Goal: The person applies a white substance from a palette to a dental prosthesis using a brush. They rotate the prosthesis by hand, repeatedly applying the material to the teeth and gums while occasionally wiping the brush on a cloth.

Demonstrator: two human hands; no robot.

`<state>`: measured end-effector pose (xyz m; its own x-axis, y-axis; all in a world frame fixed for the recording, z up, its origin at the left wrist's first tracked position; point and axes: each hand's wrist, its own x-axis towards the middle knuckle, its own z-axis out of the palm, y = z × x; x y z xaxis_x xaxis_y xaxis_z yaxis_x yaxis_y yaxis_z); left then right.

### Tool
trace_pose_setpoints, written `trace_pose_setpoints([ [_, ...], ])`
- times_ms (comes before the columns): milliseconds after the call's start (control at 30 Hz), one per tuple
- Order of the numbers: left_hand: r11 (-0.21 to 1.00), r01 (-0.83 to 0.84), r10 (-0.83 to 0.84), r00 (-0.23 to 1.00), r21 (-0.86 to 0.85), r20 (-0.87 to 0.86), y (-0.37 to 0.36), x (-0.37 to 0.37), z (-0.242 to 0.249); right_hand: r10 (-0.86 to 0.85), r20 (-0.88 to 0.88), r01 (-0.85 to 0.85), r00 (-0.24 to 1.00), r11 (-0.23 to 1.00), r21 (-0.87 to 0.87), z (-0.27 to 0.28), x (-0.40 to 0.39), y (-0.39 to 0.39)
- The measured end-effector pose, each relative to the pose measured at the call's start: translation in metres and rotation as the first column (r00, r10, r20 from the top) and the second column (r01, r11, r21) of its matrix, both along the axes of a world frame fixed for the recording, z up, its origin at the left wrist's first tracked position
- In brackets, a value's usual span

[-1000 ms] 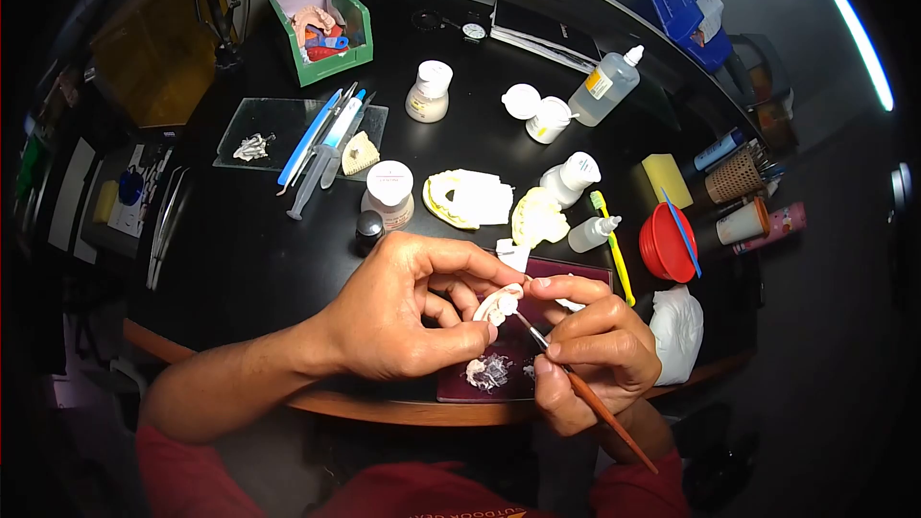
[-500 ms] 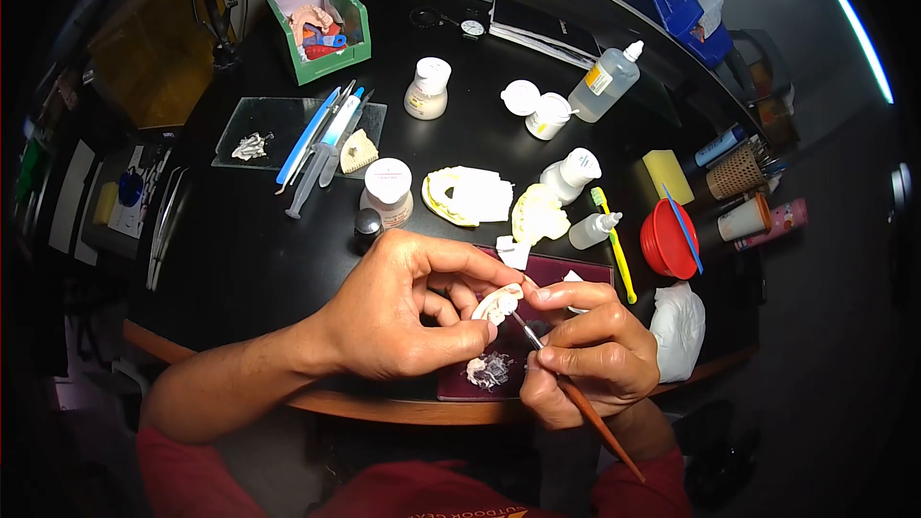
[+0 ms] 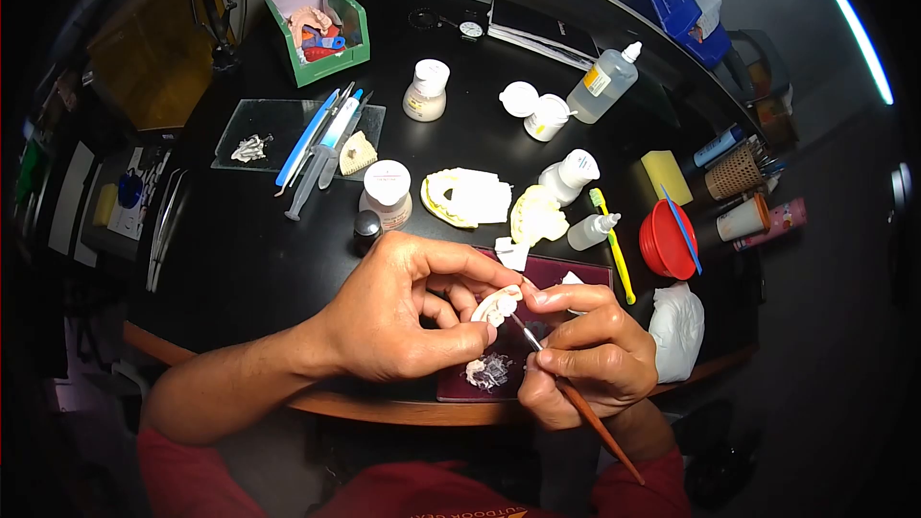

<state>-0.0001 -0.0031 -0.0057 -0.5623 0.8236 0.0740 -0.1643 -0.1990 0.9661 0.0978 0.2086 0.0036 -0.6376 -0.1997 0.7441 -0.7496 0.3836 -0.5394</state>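
Between the thumb and fingers of my left hand is a small off-white dental piece with teeth along its edge. My right hand grips a carving tool with a brown wooden handle and a thin metal end, like a pen. The tool's tip sits right at the teeth, and my right fingertips meet the left index finger above the piece. Below lies a dark red mat with a heap of pale shavings on it.
Behind my hands stand plaster models, a powder jar and a small dropper bottle. To the right are a yellow toothbrush, a red bowl and a white tissue wad. A glass slab with instruments lies at the left.
Almost nothing differs. My right hand and the carving tool have shifted very slightly; both hands keep their hold.
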Motion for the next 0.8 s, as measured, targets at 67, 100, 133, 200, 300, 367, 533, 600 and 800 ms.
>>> trace_pose_setpoints([
  [67, 1.000, -0.003, 0.003, 1.000, 0.014, 0.001, 0.0004, 0.0005, 0.0008, -0.002, 0.001, 0.002, 1.000, 1.000, -0.001, 0.0003, 0.0004, 0.0001],
  [100, 1.000, -0.003, 0.003, 1.000, 0.017, -0.003, 0.0005, 0.0006, 0.0010, -0.002, -0.001, 0.002, 1.000, 1.000, -0.003, 0.0001, 0.0004, 0.0000],
  [133, 1.000, -0.004, 0.004, 1.000, 0.020, -0.008, 0.0005, 0.0007, 0.0013, -0.002, -0.004, 0.002, 1.000, 1.000, -0.005, 0.0000, 0.0001, 0.0000],
  [200, 1.000, -0.005, 0.005, 1.000, 0.017, -0.017, 0.0003, 0.0007, 0.0022, 0.004, -0.008, -0.004, 1.000, 1.000, -0.006, -0.0007, -0.0005, -0.0006],
  [300, 1.000, 0.000, 0.001, 0.999, 0.005, -0.033, 0.0003, 0.0001, 0.0029, 0.003, -0.009, -0.004, 1.000, 1.000, -0.011, -0.0012, -0.0003, -0.0006],
  [367, 1.000, 0.002, -0.002, 0.999, 0.006, -0.042, -0.0001, -0.0001, 0.0004, 0.004, -0.009, -0.004, 1.000, 1.000, -0.014, -0.0010, -0.0004, -0.0009],
  [533, 1.000, -0.011, 0.012, 0.999, 0.021, -0.030, 0.0007, 0.0010, 0.0018, 0.001, -0.012, -0.001, 1.000, 1.000, -0.015, -0.0001, 0.0001, -0.0002],
  [600, 1.000, -0.009, 0.009, 0.999, 0.020, -0.032, 0.0004, 0.0007, 0.0019, -0.002, -0.008, 0.002, 1.000, 1.000, -0.004, 0.0006, 0.0004, -0.0001],
  [800, 1.000, -0.003, 0.004, 0.999, 0.015, -0.033, 0.0002, 0.0002, 0.0015, 0.001, -0.009, -0.001, 1.000, 1.000, -0.002, 0.0001, -0.0001, -0.0004],
])
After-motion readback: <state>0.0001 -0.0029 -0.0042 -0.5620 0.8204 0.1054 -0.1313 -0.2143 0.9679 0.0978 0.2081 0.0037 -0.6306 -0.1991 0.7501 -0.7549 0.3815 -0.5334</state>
